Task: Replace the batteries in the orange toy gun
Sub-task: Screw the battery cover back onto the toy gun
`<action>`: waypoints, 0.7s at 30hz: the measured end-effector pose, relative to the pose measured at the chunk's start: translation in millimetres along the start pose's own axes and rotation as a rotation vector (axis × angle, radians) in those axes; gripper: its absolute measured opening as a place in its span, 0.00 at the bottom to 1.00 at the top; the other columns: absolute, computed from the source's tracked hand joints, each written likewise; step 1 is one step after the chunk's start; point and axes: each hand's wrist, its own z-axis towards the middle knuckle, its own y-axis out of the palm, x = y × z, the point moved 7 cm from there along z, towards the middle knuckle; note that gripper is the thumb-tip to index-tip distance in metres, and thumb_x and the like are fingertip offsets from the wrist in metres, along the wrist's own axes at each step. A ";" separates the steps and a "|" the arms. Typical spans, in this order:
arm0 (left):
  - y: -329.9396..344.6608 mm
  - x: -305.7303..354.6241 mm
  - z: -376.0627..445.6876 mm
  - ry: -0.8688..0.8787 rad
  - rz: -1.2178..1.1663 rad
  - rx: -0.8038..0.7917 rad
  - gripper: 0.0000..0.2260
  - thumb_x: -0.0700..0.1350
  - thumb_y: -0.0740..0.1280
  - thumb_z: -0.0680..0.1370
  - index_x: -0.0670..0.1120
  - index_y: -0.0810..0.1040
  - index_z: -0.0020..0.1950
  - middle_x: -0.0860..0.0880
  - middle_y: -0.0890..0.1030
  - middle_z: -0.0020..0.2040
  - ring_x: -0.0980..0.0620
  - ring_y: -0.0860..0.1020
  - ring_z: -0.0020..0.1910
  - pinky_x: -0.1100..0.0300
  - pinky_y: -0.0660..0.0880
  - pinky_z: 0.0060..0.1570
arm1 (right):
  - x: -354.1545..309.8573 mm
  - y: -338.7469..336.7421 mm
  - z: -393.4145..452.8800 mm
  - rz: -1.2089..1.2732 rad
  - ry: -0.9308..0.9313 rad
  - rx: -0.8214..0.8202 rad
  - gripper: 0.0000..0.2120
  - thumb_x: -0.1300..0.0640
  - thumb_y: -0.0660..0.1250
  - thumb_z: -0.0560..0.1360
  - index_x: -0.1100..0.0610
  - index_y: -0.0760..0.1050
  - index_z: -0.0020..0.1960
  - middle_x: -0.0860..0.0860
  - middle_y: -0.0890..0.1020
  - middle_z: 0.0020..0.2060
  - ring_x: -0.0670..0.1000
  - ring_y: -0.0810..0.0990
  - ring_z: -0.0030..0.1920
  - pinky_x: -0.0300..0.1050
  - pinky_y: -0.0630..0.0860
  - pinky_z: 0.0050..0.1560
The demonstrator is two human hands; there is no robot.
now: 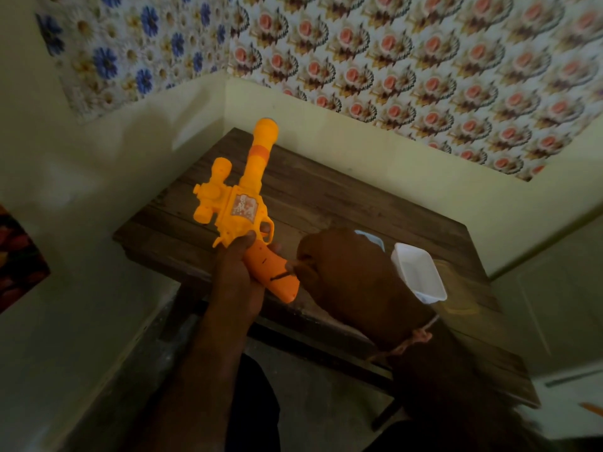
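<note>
1. The surface (326, 197) is dark, weathered wood with plank lines running across it, pushed into a corner of the room where two pale cream walls meet.
2. Above the cream band, the left wall carries paper with blue and white flowers (130, 44), and the right wall carries paper with rows of pink roses (424, 60).
3. The orange toy gun (241, 207) is held up over the near left part of the surface, barrel pointing away toward the corner, grip toward the person.
4. The left hand (238, 275) has its fingers wrapped around the gun's grip, thumb lying up near the trigger guard.
5. The right hand (352, 275) is closed around a thin dark tool (282, 276) whose tip meets the lower part of the grip; the tool is mostly hidden, so its kind is unclear.
6. A white rectangular tray (421, 272) sits on the surface just beyond the right hand, and the edge of a second white container (370, 238) shows behind the hand.
7. A thread band (421, 337) circles the right wrist.
8. Below the surface, the grey floor (156, 370) lies in shadow.
</note>
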 end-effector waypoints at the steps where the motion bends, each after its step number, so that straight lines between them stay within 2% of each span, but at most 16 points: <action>1: -0.5 -0.6 0.7 0.009 -0.015 0.006 0.27 0.43 0.67 0.73 0.42 0.67 0.73 0.41 0.77 0.56 0.46 0.81 0.35 0.54 0.77 0.34 | -0.6 0.3 -1.8 0.051 0.005 -0.012 0.12 0.44 0.60 0.77 0.48 0.73 0.56 0.48 0.79 0.52 0.51 0.78 0.52 0.44 0.73 0.46; 2: -0.2 -0.9 0.6 0.021 -0.031 0.012 0.23 0.40 0.63 0.76 0.43 0.68 0.72 0.42 0.78 0.56 0.48 0.82 0.36 0.55 0.78 0.34 | -0.9 0.4 -3.2 0.111 0.015 -0.029 0.13 0.45 0.60 0.76 0.48 0.72 0.58 0.48 0.78 0.51 0.51 0.78 0.51 0.46 0.75 0.47; 4: 0.3 -0.3 0.2 0.034 -0.043 0.009 0.22 0.39 0.63 0.77 0.45 0.69 0.71 0.42 0.79 0.57 0.48 0.83 0.39 0.55 0.79 0.37 | -2.2 1.4 -3.9 0.147 0.011 -0.043 0.11 0.46 0.60 0.76 0.49 0.71 0.55 0.49 0.78 0.49 0.51 0.79 0.49 0.46 0.75 0.45; 6: 1.1 1.5 0.5 0.021 -0.039 -0.007 0.31 0.43 0.69 0.69 0.45 0.68 0.72 0.42 0.78 0.58 0.44 0.82 0.40 0.53 0.77 0.38 | 0.3 1.1 -1.1 0.083 0.001 -0.022 0.09 0.46 0.61 0.77 0.50 0.73 0.51 0.50 0.80 0.48 0.51 0.79 0.49 0.44 0.71 0.43; 9: 4.2 3.3 -1.7 -0.011 -0.019 -0.021 0.41 0.47 0.72 0.62 0.44 0.65 0.74 0.41 0.74 0.58 0.42 0.76 0.39 0.52 0.73 0.38 | 2.7 -0.5 1.1 0.023 0.019 -0.009 0.13 0.43 0.60 0.77 0.51 0.74 0.52 0.49 0.80 0.49 0.51 0.79 0.50 0.44 0.71 0.44; 11: 1.3 1.1 -0.1 -0.003 -0.029 0.002 0.36 0.45 0.72 0.65 0.44 0.67 0.72 0.40 0.76 0.59 0.41 0.78 0.41 0.48 0.75 0.43 | 0.2 -0.3 -1.6 0.089 0.014 -0.021 0.19 0.40 0.55 0.75 0.50 0.73 0.56 0.48 0.80 0.48 0.50 0.79 0.49 0.46 0.75 0.46; 13: -0.6 -1.1 1.8 0.017 -0.045 0.019 0.25 0.41 0.67 0.74 0.45 0.69 0.71 0.40 0.78 0.60 0.44 0.81 0.42 0.47 0.76 0.47 | -3.6 -2.5 -4.4 0.131 0.004 -0.021 0.21 0.38 0.50 0.69 0.49 0.70 0.53 0.46 0.78 0.43 0.48 0.78 0.44 0.44 0.74 0.41; 15: -1.5 -1.4 2.1 0.019 -0.037 0.021 0.22 0.40 0.63 0.77 0.45 0.69 0.72 0.41 0.78 0.58 0.46 0.82 0.39 0.49 0.77 0.44 | -2.0 -2.6 -3.1 0.072 0.002 -0.012 0.13 0.41 0.54 0.74 0.48 0.70 0.50 0.46 0.78 0.42 0.48 0.79 0.45 0.42 0.69 0.37; 17: 0.4 0.1 1.6 0.005 -0.022 -0.004 0.27 0.43 0.66 0.73 0.45 0.67 0.73 0.41 0.77 0.57 0.45 0.81 0.38 0.52 0.76 0.38 | 0.5 -5.1 -0.2 -0.013 0.006 0.010 0.10 0.44 0.60 0.77 0.50 0.73 0.51 0.47 0.79 0.47 0.50 0.78 0.50 0.42 0.64 0.39; 19: 2.3 0.8 0.2 -0.010 0.008 -0.019 0.32 0.45 0.67 0.69 0.45 0.66 0.73 0.41 0.77 0.58 0.44 0.79 0.39 0.52 0.75 0.37 | 2.8 -3.1 1.7 -0.031 0.007 0.007 0.11 0.45 0.61 0.77 0.51 0.74 0.53 0.48 0.79 0.51 0.51 0.78 0.52 0.42 0.67 0.42; 21: -0.9 0.0 1.7 -0.003 0.009 0.000 0.33 0.46 0.68 0.67 0.45 0.67 0.73 0.41 0.77 0.59 0.43 0.81 0.40 0.49 0.76 0.42 | 2.9 0.3 0.6 0.004 0.013 -0.009 0.12 0.47 0.63 0.76 0.50 0.73 0.57 0.47 0.79 0.51 0.50 0.79 0.51 0.43 0.72 0.43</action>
